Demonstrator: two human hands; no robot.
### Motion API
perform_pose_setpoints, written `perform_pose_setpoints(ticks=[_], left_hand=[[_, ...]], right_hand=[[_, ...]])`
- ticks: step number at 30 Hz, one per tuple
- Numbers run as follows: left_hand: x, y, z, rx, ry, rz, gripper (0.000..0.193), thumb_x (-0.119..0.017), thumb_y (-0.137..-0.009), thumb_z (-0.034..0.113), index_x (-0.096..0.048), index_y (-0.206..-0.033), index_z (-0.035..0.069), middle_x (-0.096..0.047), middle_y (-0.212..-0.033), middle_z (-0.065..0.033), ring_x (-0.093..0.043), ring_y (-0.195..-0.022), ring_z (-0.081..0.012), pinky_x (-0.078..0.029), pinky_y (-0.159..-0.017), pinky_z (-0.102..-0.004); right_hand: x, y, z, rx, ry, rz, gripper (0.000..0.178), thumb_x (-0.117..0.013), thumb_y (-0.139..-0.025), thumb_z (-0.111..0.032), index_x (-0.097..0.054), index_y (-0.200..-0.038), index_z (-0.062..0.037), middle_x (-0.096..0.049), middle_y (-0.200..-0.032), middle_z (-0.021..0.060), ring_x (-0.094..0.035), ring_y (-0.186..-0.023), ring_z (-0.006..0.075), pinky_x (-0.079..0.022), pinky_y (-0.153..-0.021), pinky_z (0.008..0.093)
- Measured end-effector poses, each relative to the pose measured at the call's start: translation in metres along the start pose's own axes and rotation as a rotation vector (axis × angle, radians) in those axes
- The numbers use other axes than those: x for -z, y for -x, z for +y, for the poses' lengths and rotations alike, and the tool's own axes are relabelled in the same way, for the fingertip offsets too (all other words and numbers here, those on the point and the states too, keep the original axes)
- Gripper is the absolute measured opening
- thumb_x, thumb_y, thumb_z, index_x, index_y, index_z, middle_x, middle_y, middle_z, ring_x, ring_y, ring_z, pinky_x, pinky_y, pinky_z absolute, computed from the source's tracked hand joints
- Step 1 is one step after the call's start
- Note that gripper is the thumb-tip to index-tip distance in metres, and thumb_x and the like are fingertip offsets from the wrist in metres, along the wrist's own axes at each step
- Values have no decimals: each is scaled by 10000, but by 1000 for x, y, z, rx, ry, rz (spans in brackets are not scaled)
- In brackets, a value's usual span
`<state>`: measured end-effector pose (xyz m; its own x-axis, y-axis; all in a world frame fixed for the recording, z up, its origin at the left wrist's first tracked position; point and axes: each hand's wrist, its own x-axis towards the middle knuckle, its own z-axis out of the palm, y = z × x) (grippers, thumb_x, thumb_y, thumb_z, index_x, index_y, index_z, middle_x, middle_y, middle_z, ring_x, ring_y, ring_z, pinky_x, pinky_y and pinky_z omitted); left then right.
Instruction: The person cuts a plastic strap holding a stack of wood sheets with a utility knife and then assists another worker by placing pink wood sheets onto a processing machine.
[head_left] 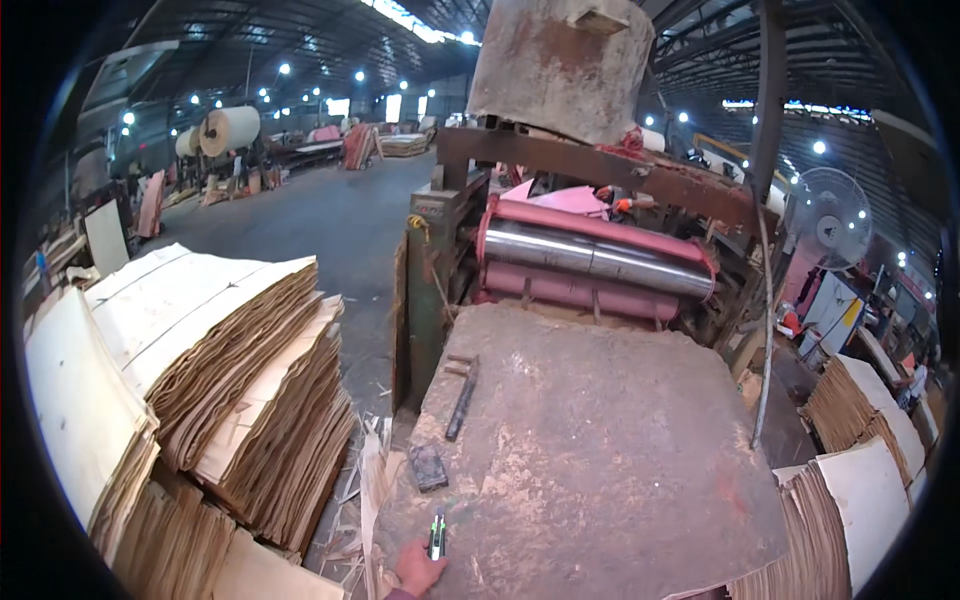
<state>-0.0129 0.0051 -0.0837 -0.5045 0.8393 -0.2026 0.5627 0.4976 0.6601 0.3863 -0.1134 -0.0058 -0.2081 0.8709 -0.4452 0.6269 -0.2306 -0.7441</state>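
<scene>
My left hand (418, 570) is at the lower edge, over the near left part of a worn, stained tabletop (600, 450). Its fingers are closed on the lower end of a small green and black utility knife (437, 535), which points away from me. Just beyond the knife lies a dark block (428, 468). Farther up the same side rests a dark metal bar with short prongs (462, 398). My right hand is out of view.
Past the tabletop stands a machine with a shiny metal roller (590, 255) between pink-coated ones. Behind it, another person's orange-covered hand (625, 205) is near pink sheets (560, 198). Veneer stacks (260, 390) rise at left, others (870, 490) at right. A fan (828, 220) stands far right.
</scene>
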Motion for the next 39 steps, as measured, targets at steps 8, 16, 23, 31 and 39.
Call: perform_pose_setpoints(ticks=[8, 16, 23, 31, 39], left_hand=[[17, 2, 16, 84, 77, -132, 464, -755, -647, 395, -680, -981, 82, -679, -957, -169, -643, -908, -355, -509, -806, -447], [12, -5, 26, -70, -82, 20, 429, -743, -710, 325, -660, -1045, 70, -613, -1043, -200, -579, -1001, -372, -472, -865, -457], [30, 65, 31, -25, 486, 155, 345, -719, -817, 247, -640, -1065, 20, -640, -869, -123, -628, -791, -215, -508, -727, -334], [43, 188, -126, 344, 467, -82, 229, -675, -871, 261, -699, -864, 33, -669, -726, -33, -599, -667, -89, -495, -629, -282], [135, 113, -155, 244, 465, -8, 248, -712, -834, 268, -708, -926, 39, -682, -848, -90, -652, -752, -153, -528, -698, -280]], right_hand=[[4, 0, -11, 131, 235, 19, 282, -534, -923, -293, -627, -974, -32, -680, -798, 162, -671, -768, 319, -510, -685, 413], [23, -39, -18, 185, 196, -155, 319, -565, -889, -320, -640, -1005, -31, -679, -869, 174, -663, -873, 318, -505, -768, 414], [40, -50, -49, 120, 213, -192, 321, -534, -915, -330, -641, -1017, -45, -674, -852, 185, -651, -843, 382, -496, -734, 445], [-16, -47, -50, 90, 544, -286, 378, -565, -893, -383, -649, -842, -18, -644, -766, 227, -631, -734, 413, -485, -649, 472], [-70, -62, -142, 130, 421, -221, 349, -568, -909, -347, -629, -787, -26, -645, -665, 142, -608, -584, 257, -472, -562, 393]])
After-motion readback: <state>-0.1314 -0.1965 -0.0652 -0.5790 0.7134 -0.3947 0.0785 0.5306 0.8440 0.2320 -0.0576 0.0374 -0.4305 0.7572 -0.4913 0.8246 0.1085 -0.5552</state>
